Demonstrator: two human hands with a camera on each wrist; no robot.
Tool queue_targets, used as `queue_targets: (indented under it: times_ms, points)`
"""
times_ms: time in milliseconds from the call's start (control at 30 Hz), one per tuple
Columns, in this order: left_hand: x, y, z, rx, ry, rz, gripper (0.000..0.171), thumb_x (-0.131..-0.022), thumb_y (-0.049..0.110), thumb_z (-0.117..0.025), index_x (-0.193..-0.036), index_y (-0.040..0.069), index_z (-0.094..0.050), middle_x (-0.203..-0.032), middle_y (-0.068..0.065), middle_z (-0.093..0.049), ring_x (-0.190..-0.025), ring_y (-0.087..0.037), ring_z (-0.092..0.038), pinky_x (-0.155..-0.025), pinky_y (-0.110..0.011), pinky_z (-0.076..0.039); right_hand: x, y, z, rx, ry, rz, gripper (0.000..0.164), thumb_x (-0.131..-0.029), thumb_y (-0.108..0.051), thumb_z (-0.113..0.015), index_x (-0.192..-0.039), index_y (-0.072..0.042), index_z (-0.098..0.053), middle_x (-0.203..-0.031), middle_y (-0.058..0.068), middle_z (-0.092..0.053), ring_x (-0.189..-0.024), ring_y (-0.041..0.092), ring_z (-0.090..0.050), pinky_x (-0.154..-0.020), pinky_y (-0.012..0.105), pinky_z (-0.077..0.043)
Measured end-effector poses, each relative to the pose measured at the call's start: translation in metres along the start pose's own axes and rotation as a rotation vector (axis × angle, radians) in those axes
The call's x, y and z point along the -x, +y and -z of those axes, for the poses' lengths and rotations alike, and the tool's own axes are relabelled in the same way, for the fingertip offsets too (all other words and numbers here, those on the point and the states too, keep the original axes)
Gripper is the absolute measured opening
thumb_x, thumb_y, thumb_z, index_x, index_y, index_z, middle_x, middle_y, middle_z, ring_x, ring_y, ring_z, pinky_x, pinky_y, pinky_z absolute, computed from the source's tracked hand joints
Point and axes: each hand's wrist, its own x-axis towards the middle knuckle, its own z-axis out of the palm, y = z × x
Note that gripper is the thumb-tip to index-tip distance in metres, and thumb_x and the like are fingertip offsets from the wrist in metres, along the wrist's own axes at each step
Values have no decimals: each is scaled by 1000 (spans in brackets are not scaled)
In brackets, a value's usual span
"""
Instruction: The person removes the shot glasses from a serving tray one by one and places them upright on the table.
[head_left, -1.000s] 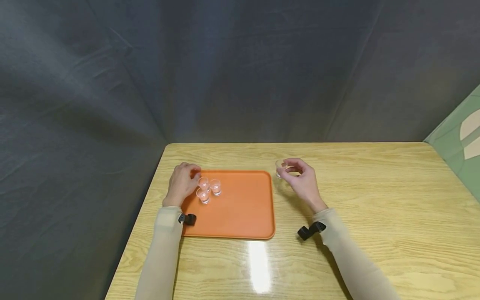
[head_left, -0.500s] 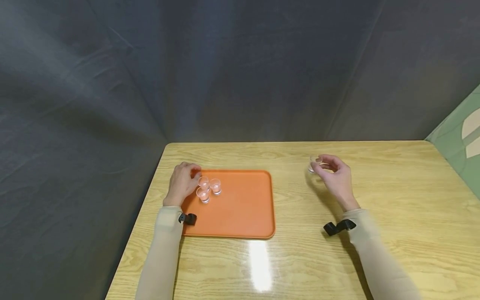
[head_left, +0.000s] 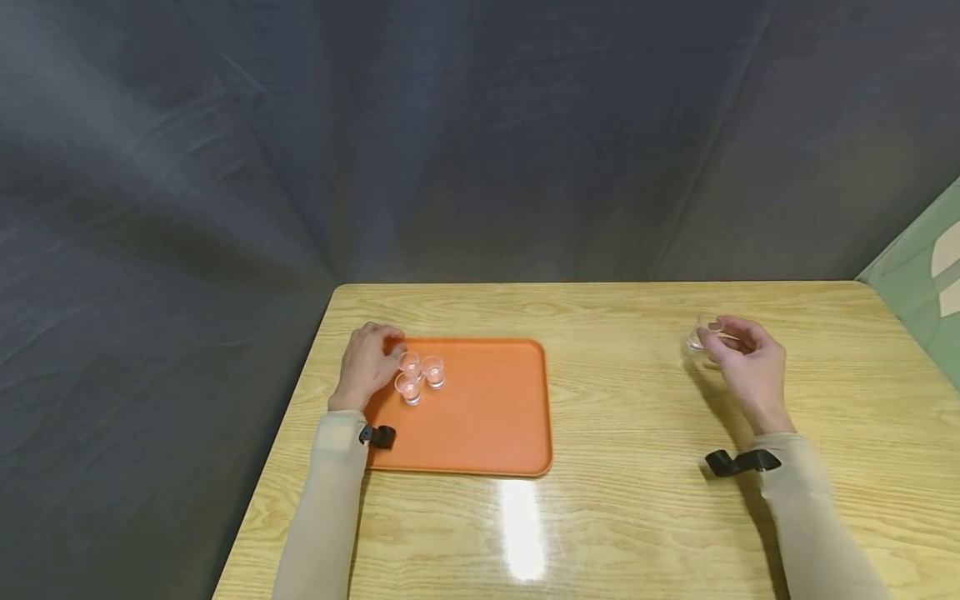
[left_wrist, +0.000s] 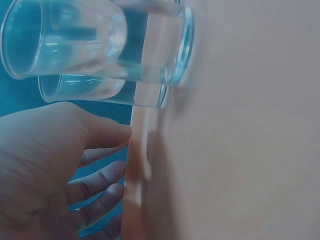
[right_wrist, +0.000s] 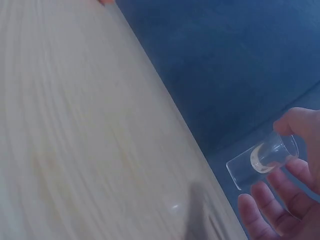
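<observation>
My right hand (head_left: 752,367) pinches a small clear shot glass (head_left: 695,340) near its rim, above the right part of the wooden table. In the right wrist view the shot glass (right_wrist: 246,167) sits between thumb and fingers, its thick base away from the palm. My left hand (head_left: 364,365) rests at the left rim of an orange tray (head_left: 487,417), fingers loosely bent and holding nothing. Beside it three shot glasses (head_left: 434,373) stand upright in a close cluster on the tray. The left wrist view shows the thumb by the tray rim (left_wrist: 134,185), just short of the nearest glasses.
The wooden table (head_left: 622,500) reaches well past the tray on the right. A dark curtain (head_left: 487,167) hangs behind and along the left side. Green patterned cloth (head_left: 918,275) shows at the far right.
My right hand has carried its shot glass rightward across the table, away from the tray. The left hand and the three glasses on the tray stay in place.
</observation>
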Motion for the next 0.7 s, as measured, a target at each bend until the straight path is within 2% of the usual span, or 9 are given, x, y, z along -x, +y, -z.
queue_targets:
  times_ms: [133,333,700]
  points:
    - [0,0,0,0,-5,3,25,-102,19,-69,-123,7,-77,-131,-22,-67,-126,-46,-58,-106,-60,-48,-1,4,8,-13,-1,-15,32,-93,-18,-82,-122,-16,-69,-101,-20,-69,-88,-7,-67,-66,12,-57]
    - [1,-1,0,3,-16,5,27,-102,21,-69,-124,8,-76,-131,-21,-67,-125,-45,-58,-104,-59,-49,-1,13,14,120,-40,-36,30,-96,-25,-80,-122,-21,-64,-103,-25,-65,-89,-12,-65,-69,11,-57]
    - [0,0,1,7,-11,-4,26,-101,21,-69,-123,8,-77,-129,-20,-68,-123,-44,-59,-103,-57,-49,-4,17,16,110,-63,-55,31,-97,-26,-79,-123,-22,-61,-103,-25,-65,-85,-9,-65,-70,11,-57]
